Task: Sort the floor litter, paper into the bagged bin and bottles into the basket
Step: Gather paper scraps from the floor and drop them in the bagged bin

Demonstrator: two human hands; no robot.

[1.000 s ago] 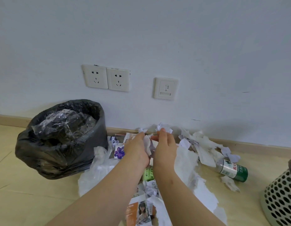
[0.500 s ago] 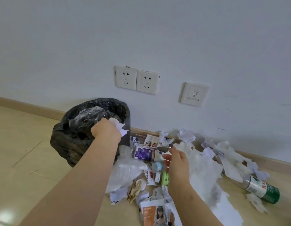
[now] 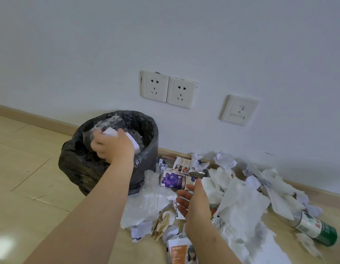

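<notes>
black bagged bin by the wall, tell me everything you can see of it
The round bin lined with a glossy black plastic bag stands upright on the tan floor by the baseboard. The bag wraps over its rim and bulges loosely down the sides. Crumpled clear film lies inside. The left hand hangs over its mouth, gripping white paper.

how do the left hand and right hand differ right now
The left hand grips white paper; the right hand holds nothing. The left hand is over the bagged bin, the right hand over the floor litter. The left hand's fingers are curled, the right hand's nearly straight. Both are bare.
</notes>
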